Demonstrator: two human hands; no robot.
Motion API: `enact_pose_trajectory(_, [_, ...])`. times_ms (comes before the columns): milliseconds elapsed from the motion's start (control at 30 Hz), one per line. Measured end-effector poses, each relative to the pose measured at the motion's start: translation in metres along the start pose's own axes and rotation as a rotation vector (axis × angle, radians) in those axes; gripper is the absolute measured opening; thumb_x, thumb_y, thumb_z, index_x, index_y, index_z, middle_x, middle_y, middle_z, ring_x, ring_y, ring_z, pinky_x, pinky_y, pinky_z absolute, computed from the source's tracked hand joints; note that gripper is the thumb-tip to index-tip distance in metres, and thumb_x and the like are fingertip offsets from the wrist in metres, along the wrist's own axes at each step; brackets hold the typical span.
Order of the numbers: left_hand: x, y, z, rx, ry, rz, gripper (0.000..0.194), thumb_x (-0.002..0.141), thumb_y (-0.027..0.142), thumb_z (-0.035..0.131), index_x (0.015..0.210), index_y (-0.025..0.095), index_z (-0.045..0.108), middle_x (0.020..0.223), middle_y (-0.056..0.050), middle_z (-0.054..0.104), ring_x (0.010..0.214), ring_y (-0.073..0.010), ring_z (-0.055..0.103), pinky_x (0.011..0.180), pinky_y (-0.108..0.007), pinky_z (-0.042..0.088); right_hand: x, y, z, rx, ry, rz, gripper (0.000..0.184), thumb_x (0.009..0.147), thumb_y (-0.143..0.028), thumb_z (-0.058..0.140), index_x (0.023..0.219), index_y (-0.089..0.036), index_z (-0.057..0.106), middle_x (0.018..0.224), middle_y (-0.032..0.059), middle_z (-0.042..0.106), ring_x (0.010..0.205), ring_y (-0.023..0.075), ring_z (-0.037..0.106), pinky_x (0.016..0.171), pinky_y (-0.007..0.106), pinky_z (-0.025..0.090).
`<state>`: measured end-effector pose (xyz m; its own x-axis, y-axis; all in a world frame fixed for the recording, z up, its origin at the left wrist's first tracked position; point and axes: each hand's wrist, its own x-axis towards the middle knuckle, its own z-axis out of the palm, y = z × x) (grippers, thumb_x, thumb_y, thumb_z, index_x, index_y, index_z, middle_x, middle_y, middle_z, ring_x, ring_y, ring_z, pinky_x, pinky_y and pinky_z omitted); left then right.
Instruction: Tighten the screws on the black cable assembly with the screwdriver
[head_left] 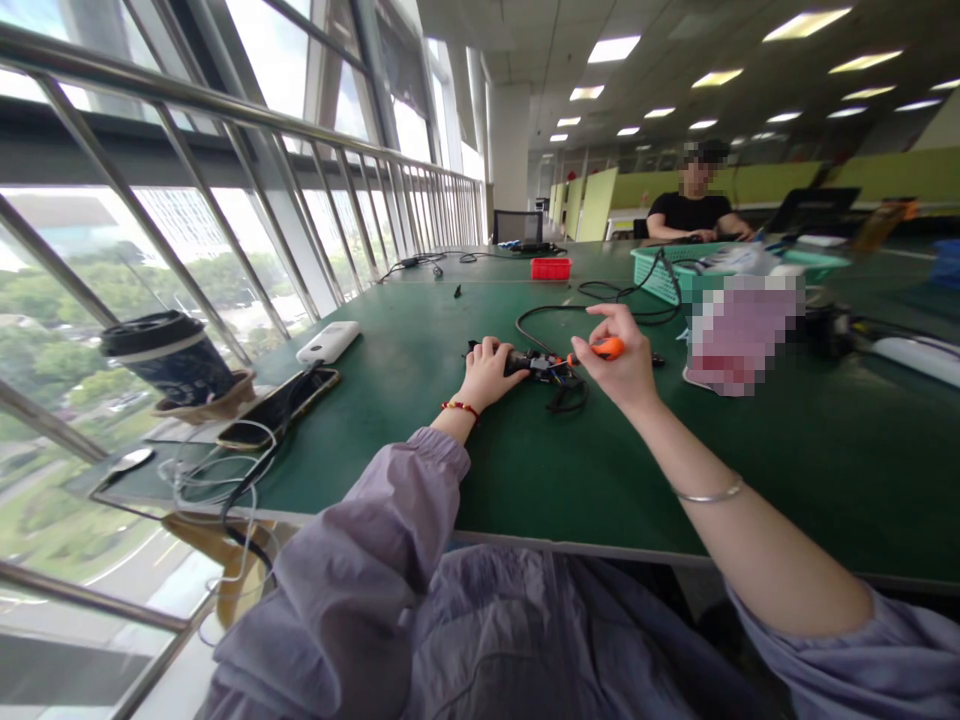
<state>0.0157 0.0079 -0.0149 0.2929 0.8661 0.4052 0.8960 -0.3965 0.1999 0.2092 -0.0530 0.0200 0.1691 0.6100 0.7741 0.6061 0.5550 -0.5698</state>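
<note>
On the green table lies a small black device [541,366] with thin coloured wires showing at its right end. My left hand [489,372] is closed over the device's left end and presses it to the tabletop. In my right hand [621,362] is a screwdriver [606,349] with an orange handle, gripped between thumb and fingers while the index finger is raised. The screwdriver points left, and its tip is at the wired end of the device; whether it sits on a screw is too small to tell. A black cable loop [568,396] lies just below.
A green basket [660,276] full of cables and parts stands at the back right, with a red box [550,269] to its left. At left are a paper cup [169,360], a phone [281,410] and a white power bank [328,342]. A person [694,205] sits across.
</note>
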Motion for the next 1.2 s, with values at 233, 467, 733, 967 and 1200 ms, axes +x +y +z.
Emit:
enact_pose_trajectory(233, [0.0011,-0.0010,0.0015,0.006,0.002,-0.001,0.050,0.083,0.051,0.059,0.123,0.022,0.052,0.127,-0.012,0.045,0.115,-0.0285,0.044,0.102,-0.043,0.034,0.0001,-0.0018,-0.0006,0.031,-0.059,0.016,0.017,0.073,-0.034,0.058,0.086,-0.022,0.060,0.065,-0.0013,0.060,0.058,0.0154,0.056,0.060,0.028,0.044])
enact_pose_trajectory(467, [0.0006,-0.0015,0.0012,0.005,0.001,0.002,0.051,0.084,0.050,0.058,0.125,0.021,0.052,0.127,-0.012,0.044,0.115,-0.0287,0.043,0.102,-0.042,0.033,0.0007,0.0018,0.0001,0.031,-0.047,-0.029,0.052,0.067,-0.039,0.067,0.114,-0.022,0.052,0.072,-0.0024,0.060,0.062,0.0159,0.058,0.064,0.029,0.047])
enact_pose_trajectory(733, [0.0006,-0.0016,0.0022,0.006,0.002,0.001,0.051,0.084,0.051,0.058,0.125,0.022,0.052,0.127,-0.012,0.044,0.114,-0.0284,0.043,0.102,-0.042,0.033,0.0012,-0.0005,0.0002,0.046,-0.025,0.024,0.014,0.073,-0.034,0.058,0.080,-0.022,0.059,0.070,0.0006,0.062,0.060,0.0156,0.056,0.060,0.029,0.045])
enact_pose_trajectory(967, [0.0007,-0.0021,0.0026,0.009,0.001,0.012,0.053,0.084,0.051,0.058,0.126,0.019,0.052,0.126,-0.013,0.044,0.115,-0.0291,0.044,0.102,-0.043,0.033,0.0019,0.0013,-0.0011,0.020,0.072,0.028,0.037,0.067,-0.036,0.067,0.097,-0.022,0.052,0.069,-0.0027,0.056,0.061,0.0150,0.055,0.058,0.028,0.043])
enact_pose_trajectory(1200, [0.0007,-0.0018,0.0031,0.003,0.003,0.003,0.051,0.084,0.051,0.058,0.125,0.021,0.052,0.127,-0.012,0.044,0.115,-0.0288,0.043,0.102,-0.043,0.034,-0.0001,-0.0016,-0.0006,0.030,-0.001,0.005,0.012,0.075,-0.033,0.059,0.080,-0.021,0.059,0.069,0.0001,0.059,0.057,0.0136,0.054,0.058,0.028,0.043])
